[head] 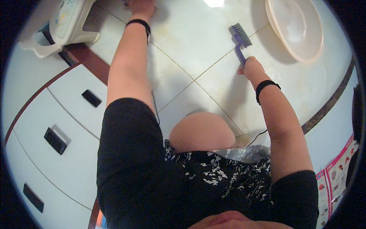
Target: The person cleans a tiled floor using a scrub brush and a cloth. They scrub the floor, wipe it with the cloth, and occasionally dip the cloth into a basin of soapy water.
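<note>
A purple scrub brush [241,35] with grey bristles is in my right hand [253,68], which grips its handle. Its head points away from me over the pale tiled floor [183,57], with the bristles turned to the right. At the top edge of the view, my left hand [141,7] is blurred and partly cut off, so its fingers and anything in them cannot be made out. A black band circles each wrist. To the right of the brush is a pale plastic basin [278,31].
A white plastic stool [74,31] with a patterned top stands at the upper left. Below it is a white drawer cabinet [57,114] with several black handles. A dark baseboard [331,100] and a printed poster [337,177] lie along the right side. My bent knee [203,130] is below centre.
</note>
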The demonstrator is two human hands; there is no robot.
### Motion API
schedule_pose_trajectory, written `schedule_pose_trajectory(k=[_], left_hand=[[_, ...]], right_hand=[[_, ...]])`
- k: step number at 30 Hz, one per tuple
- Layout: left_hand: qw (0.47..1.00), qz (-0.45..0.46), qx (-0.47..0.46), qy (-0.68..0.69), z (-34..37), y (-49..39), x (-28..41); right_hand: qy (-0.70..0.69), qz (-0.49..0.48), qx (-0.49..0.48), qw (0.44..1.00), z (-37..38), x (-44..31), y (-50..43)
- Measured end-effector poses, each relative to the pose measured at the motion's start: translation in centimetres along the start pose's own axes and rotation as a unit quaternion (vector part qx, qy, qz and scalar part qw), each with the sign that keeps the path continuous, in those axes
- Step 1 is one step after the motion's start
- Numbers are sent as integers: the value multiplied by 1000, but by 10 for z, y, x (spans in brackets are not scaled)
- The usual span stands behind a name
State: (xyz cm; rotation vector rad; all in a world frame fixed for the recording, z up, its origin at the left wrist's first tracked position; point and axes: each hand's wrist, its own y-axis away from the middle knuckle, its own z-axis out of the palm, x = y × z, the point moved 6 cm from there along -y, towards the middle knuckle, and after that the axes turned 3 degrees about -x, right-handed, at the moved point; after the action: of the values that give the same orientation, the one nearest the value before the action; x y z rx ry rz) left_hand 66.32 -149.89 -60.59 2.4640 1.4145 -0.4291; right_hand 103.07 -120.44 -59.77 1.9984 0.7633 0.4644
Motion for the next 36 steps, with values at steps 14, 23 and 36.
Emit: schedule_pose_trajectory(k=[14, 23, 36], left_hand=[[976, -165, -37, 138, 81, 121, -129], [888, -363, 9, 282, 51, 200, -107], [937, 52, -126, 321, -30, 386, 125]], right_hand=[[37, 24, 12, 999, 5, 16, -8], [24, 26, 34, 999, 3, 14, -10], [65, 21, 5, 998, 2, 9, -10]])
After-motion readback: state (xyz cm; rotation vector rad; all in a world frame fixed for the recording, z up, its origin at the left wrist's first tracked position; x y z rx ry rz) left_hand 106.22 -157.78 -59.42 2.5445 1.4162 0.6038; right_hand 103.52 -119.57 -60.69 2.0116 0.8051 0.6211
